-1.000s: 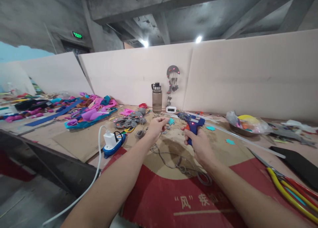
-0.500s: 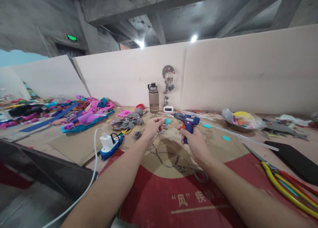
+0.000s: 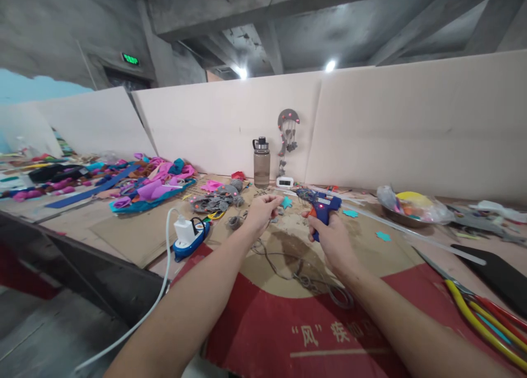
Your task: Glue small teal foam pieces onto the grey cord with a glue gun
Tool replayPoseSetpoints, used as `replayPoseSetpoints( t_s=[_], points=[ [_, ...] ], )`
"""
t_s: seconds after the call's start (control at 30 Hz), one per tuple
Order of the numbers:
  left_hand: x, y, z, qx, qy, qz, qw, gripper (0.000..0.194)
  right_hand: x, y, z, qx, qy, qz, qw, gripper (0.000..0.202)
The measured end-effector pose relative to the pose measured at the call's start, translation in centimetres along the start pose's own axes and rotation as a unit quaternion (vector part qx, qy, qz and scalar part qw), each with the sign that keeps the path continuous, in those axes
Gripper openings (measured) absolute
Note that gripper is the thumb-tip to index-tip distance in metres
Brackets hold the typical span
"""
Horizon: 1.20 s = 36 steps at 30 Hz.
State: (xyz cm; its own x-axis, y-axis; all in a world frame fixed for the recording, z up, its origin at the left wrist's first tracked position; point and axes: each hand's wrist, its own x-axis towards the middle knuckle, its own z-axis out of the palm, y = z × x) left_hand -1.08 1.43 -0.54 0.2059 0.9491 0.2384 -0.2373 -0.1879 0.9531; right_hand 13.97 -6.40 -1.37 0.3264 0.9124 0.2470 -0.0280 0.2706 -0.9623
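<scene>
The one camera, worn on the person's head, looked forward and slightly down across a worktable, so that both forearms ran in from the bottom edge and the left hand and right hand sat near mid-view. It was close above the red part of a printed cardboard sheet, and faced pale upright boards beyond. Its wide field reached from the concrete ceiling to the floor at lower left
</scene>
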Motion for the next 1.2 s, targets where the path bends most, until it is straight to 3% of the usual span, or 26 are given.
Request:
replayPoseSetpoints(
  t_s=[0.67, 1.2],
  points=[
    [-0.34, 0.31, 0.4, -0.006, 0.006, -0.004, 1.0, 0.036, -0.4, 0.21, 0.15, -0.048, -0.037, 0.01, 0.998, 0.017],
    [-0.28, 0.23, 0.25, 0.007, -0.002, 0.004, 1.0, 0.036, -0.26, -0.32, 0.05, -0.014, -0.03, 0.004, 0.999, 0.018]
  ],
)
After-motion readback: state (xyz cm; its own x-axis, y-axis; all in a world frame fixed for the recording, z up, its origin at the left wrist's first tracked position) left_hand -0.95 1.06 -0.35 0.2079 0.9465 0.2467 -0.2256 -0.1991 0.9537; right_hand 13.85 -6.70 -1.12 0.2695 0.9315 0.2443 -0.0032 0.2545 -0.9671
